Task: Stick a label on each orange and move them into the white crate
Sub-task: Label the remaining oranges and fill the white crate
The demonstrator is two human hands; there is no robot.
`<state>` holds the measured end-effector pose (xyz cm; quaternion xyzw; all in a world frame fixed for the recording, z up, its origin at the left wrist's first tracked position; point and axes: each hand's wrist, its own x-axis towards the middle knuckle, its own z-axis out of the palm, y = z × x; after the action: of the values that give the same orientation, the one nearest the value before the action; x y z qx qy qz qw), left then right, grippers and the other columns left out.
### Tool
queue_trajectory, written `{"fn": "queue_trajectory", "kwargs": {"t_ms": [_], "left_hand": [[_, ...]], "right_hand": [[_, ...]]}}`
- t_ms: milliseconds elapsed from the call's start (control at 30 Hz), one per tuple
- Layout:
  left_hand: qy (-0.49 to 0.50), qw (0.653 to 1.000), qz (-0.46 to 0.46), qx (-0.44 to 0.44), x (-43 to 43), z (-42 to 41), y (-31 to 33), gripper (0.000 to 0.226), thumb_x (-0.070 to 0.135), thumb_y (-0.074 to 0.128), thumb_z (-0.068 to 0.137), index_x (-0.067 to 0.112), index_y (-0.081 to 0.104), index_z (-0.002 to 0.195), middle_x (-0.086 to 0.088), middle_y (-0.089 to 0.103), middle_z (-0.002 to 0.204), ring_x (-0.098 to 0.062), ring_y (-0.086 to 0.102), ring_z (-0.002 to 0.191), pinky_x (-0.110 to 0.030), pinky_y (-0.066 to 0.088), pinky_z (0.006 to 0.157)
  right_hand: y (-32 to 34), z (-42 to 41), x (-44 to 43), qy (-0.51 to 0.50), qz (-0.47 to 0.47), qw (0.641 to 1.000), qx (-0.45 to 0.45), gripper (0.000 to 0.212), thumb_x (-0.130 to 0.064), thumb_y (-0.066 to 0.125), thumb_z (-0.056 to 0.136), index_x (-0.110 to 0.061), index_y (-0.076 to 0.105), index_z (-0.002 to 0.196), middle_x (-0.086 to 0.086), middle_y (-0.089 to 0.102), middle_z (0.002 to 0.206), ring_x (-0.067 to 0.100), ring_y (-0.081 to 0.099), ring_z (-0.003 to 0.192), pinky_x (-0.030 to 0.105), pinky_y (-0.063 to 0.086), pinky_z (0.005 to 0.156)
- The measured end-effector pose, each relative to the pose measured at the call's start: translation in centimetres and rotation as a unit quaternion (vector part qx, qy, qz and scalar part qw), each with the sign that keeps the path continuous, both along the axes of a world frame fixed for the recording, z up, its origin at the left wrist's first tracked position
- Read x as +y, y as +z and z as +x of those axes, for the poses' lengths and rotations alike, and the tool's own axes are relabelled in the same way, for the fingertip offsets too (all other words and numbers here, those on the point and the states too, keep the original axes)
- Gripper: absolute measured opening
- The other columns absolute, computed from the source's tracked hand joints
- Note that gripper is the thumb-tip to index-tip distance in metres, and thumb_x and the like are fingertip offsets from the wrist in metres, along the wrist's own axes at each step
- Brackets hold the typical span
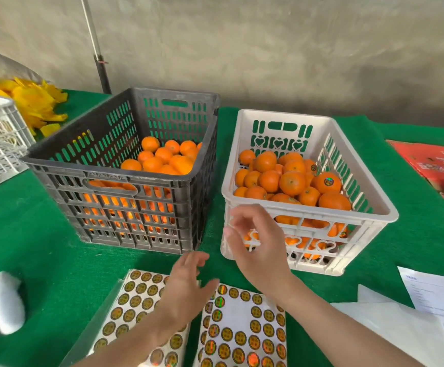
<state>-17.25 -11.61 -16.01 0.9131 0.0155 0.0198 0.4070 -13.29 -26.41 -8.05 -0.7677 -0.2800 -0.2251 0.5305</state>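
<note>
Left hand point(186, 284) slack above white sheets of round gold labels point(238, 317), right hand point(258, 245) loosely curled, seemingly empty: hasty peeling risks creasing.

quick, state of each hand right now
Left hand: open, holding nothing.
Right hand: open, fingers loosely curled, nothing visible in it.

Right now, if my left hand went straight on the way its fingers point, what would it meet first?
Probably the black crate's near right corner, just beyond the left hand, with only green table cover between. Depth is unclear; it might instead slip into the gap beside the white crate.
</note>
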Motion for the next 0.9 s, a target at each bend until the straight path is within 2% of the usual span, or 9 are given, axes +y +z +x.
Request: {"fn": "queue_trajectory", "kwargs": {"t_ms": [100,167,333,400,500,600,700,800,900], "left_hand": [[-0.01,0.981,-0.049,-0.189,3.9,0.5,5.3,0.021,0.016,0.066,0.084,0.029,0.059,0.1,0.012,0.06,0.078,-0.008,0.054,0.065,-0.014,0.043,0.053],[0.021,0.962,-0.059,-0.267,6.9,1.8,8.8,0.02,0.009,0.063,0.087,0.026,0.06,0.096,0.007,0.062,0.071,-0.012,0.055,0.059,-0.02,0.044,0.047],[0.135,0.941,-0.032,-0.31,15.4,8.1,14.1,0.022,0.001,0.057,0.091,0.022,0.061,0.094,0.0,0.064,0.082,-0.003,0.057,0.067,-0.01,0.043,0.063],[0.126,0.963,0.046,-0.234,18.6,11.6,15.2,0.017,0.002,0.062,0.088,0.014,0.066,0.098,-0.005,0.068,0.09,-0.011,0.061,0.078,-0.019,0.047,0.074],[0.005,0.983,0.182,-0.018,21.7,16.7,15.6,0.016,0.01,0.071,0.082,0.009,0.07,0.098,-0.005,0.069,0.098,-0.021,0.064,0.094,-0.031,0.049,0.085],[-0.173,0.901,0.352,0.185,22.0,20.5,14.1,0.017,0.011,0.056,0.09,0.005,0.064,0.104,-0.009,0.064,0.105,-0.025,0.059,0.1,-0.031,0.044,0.085],[-0.198,0.824,0.423,0.322,21.9,23.7,11.4,0.037,0.011,0.041,0.099,0.015,0.049,0.134,-0.008,0.051,0.13,-0.028,0.05,0.121,-0.028,0.039,0.089],[-0.141,0.786,0.452,0.396,22.4,25.4,8.8,0.05,0.039,0.039,0.098,0.013,0.038,0.141,-0.012,0.046,0.139,-0.029,0.049,0.122,-0.035,0.042,0.099],[-0.143,0.783,0.467,0.386,23.1,26.1,7.6,0.054,0.038,0.045,0.095,0.011,0.038,0.141,-0.01,0.046,0.138,-0.024,0.05,0.115,-0.035,0.042,0.093]], "right_hand": [[3.7,3.2,3.1,0.005,0.025,0.997,-0.07,0.028,-0.014,0.051,0.093,-0.021,0.048,0.12,-0.005,0.056,0.099,0.006,0.055,0.092,0.022,0.047,0.08],[5.5,6.2,5.7,-0.003,-0.003,0.997,-0.074,0.034,-0.009,0.048,0.095,-0.015,0.046,0.129,-0.003,0.055,0.101,0.011,0.056,0.097,0.027,0.047,0.085],[7.4,13.2,12.6,-0.029,-0.151,0.988,-0.007,0.053,-0.016,0.048,0.097,-0.018,0.028,0.146,0.002,0.054,0.103,0.017,0.052,0.1,0.033,0.045,0.082],[6.9,14.7,14.3,-0.024,-0.209,0.977,0.013,0.06,-0.018,0.049,0.097,-0.021,0.02,0.149,0.004,0.056,0.098,0.019,0.054,0.091,0.035,0.045,0.073],[5.6,15.6,15.2,-0.009,-0.282,0.959,0.015,0.07,-0.018,0.053,0.095,-0.021,0.012,0.151,-0.002,0.05,0.076,0.014,0.049,0.068,0.035,0.04,0.057],[5.2,16.1,14.9,-0.001,-0.323,0.946,0.035,0.073,-0.02,0.053,0.094,-0.026,0.007,0.151,0.008,0.057,0.113,0.025,0.057,0.094,0.045,0.049,0.073],[5.3,16.1,14.9,0.007,-0.34,0.938,0.071,0.077,-0.021,0.054,0.094,-0.031,0.002,0.15,0.01,0.051,0.128,0.029,0.056,0.103,0.049,0.049,0.082],[5.3,16.1,14.9,0.009,-0.336,0.938,0.082,0.079,-0.019,0.054,0.094,-0.035,0.0,0.149,0.009,0.054,0.125,0.028,0.057,0.102,0.05,0.05,0.081],[5.2,16.2,14.7,0.007,-0.313,0.945,0.09,0.078,-0.017,0.054,0.094,-0.035,0.003,0.149,0.007,0.055,0.122,0.025,0.058,0.101,0.049,0.052,0.081]]}}
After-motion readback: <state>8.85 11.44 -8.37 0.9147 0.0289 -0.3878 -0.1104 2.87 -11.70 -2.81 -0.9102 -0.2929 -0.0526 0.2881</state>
